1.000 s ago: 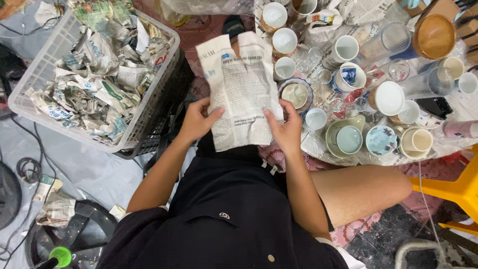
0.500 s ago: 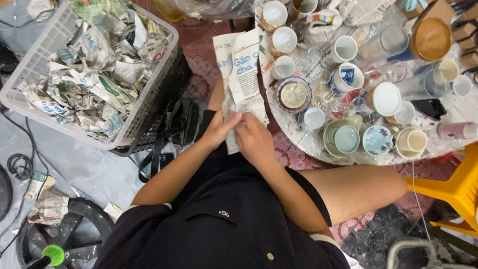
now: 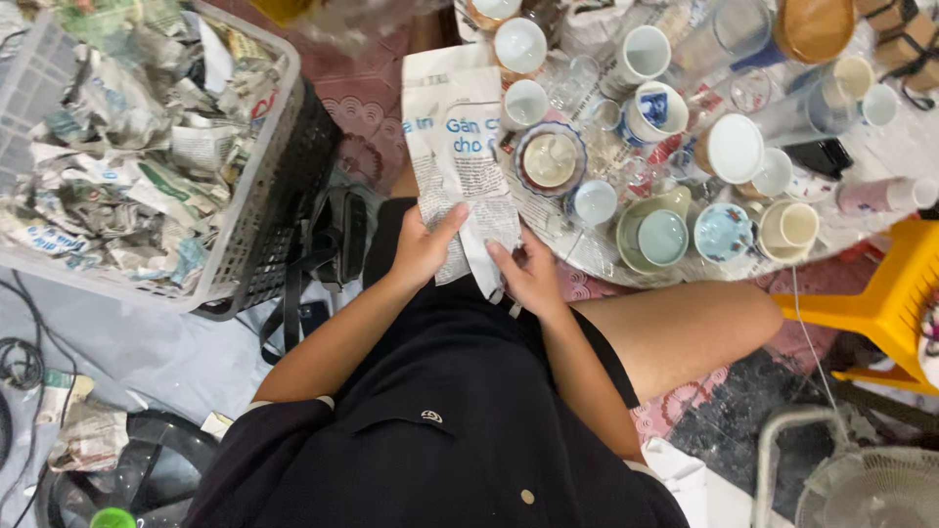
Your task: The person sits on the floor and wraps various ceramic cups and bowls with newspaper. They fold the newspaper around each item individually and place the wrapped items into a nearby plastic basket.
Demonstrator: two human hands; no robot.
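Observation:
I hold a folded sheet of newspaper [image 3: 454,147] over my lap, long and narrow, pointing away from me. My left hand [image 3: 423,246] grips its near left edge with the thumb on top. The near right edge is pinched by my right hand [image 3: 528,276]. Just right of the paper stands a crowd of cups and bowls [image 3: 665,147] on a low surface, the nearest a small bowl [image 3: 550,160] with a blue patterned rim.
A white plastic basket [image 3: 256,186] full of newspaper-wrapped bundles sits at the left, with a black crate [image 3: 303,196] beside it. A yellow plastic stool [image 3: 885,303] is at the right, a white fan grille [image 3: 871,489] at bottom right. Cables lie on the floor at left.
The newspaper was spread wide between both hands; it is now folded lengthwise into a narrow strip, and my hands have come close together at its near end.

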